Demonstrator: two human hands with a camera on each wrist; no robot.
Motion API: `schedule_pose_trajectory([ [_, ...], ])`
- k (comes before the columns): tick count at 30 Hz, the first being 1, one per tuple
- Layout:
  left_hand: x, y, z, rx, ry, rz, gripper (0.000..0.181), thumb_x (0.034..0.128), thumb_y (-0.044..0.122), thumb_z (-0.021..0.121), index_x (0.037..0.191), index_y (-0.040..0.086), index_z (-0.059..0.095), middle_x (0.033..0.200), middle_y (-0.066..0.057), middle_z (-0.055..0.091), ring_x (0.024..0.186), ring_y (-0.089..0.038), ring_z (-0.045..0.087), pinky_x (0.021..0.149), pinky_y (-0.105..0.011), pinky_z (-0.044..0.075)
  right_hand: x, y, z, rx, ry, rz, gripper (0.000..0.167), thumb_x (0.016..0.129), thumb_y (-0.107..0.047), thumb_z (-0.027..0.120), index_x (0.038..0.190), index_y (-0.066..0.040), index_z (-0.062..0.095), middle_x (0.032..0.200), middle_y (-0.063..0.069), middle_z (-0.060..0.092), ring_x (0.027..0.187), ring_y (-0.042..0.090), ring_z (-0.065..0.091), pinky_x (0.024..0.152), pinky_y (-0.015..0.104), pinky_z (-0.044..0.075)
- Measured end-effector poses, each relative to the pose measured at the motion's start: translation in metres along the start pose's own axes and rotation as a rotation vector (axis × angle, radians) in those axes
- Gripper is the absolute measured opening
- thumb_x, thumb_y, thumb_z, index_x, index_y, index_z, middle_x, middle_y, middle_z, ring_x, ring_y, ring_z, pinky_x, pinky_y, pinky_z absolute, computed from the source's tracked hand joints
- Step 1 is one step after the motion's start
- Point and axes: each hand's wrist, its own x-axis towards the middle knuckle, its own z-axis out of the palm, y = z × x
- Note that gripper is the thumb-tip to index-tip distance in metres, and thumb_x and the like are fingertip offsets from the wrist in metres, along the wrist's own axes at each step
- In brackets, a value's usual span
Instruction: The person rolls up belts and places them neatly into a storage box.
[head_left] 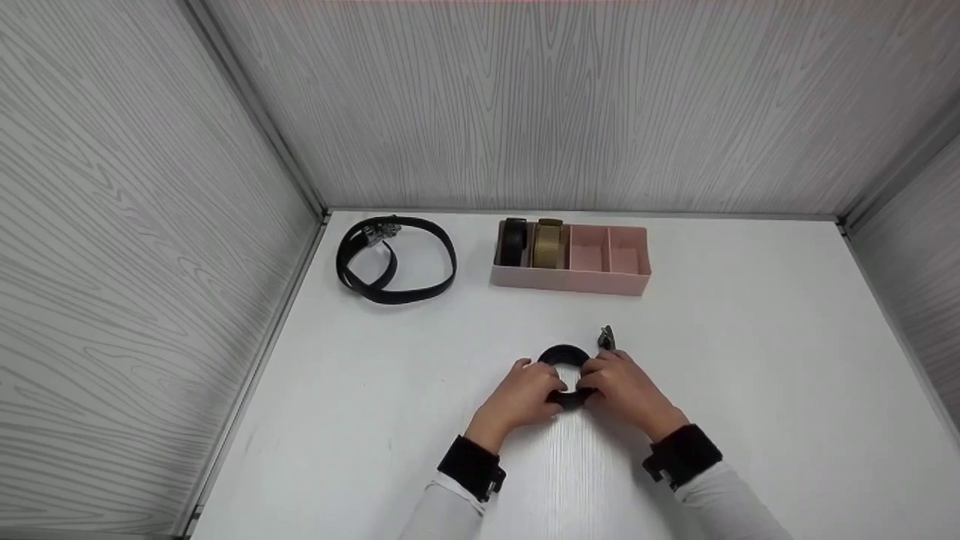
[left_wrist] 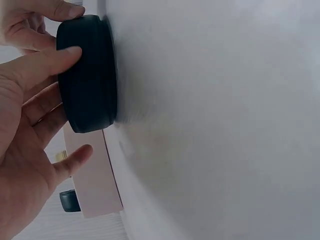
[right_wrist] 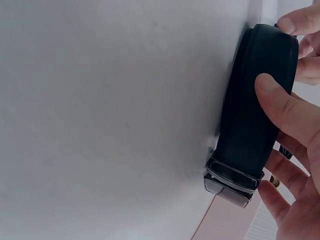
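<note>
A black belt (head_left: 564, 352) is coiled into a ring and stands on its edge on the white table. My left hand (head_left: 523, 394) grips the coil's left side, thumb on the outer face in the left wrist view. On the opposite side, my right hand (head_left: 628, 391) holds the coil, its thumb (right_wrist: 280, 102) against the dark strap (right_wrist: 255, 105). The belt's metal buckle (head_left: 607, 337) sticks out beyond the right fingers. In the right wrist view, a loop and the buckle (right_wrist: 227, 192) show at the strap's lower end. The coil's inside is partly hidden by fingers.
A pink divided box (head_left: 570, 280) stands behind the hands. Its two left compartments hold a rolled black belt (head_left: 514, 241) and a rolled gold-coloured belt (head_left: 547, 247). To the left lies a loosely looped black belt (head_left: 405, 297) with a buckle. Wood-grain panels wall the table.
</note>
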Motion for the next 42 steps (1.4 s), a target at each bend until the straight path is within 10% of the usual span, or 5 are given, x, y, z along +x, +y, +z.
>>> schedule_pose_trajectory([
  [26,0.003,-0.001,0.003,0.105,0.032,0.1,0.009,0.0755,0.026,0.079,0.081,0.022,0.075,0.084,0.008,0.066,0.083,-0.014,0.062,0.091,-0.038,0.045,-0.001,0.006,-0.001,0.146,-0.026,-0.009,0.025,0.065,-0.001,0.084,0.088,-0.009,0.078,0.093,0.004,0.067,0.088,0.023,0.059,0.078,0.037,0.05],
  [42,0.002,-0.01,0.003,-0.05,0.015,0.115,0.016,0.0752,0.027,0.083,0.083,0.015,0.075,0.086,0.005,0.065,0.081,-0.012,0.059,0.074,-0.027,0.049,-0.002,0.014,-0.006,0.172,-0.102,0.027,0.029,0.075,0.009,0.078,0.1,-0.008,0.077,0.108,0.006,0.064,0.098,0.02,0.065,0.081,0.036,0.054],
])
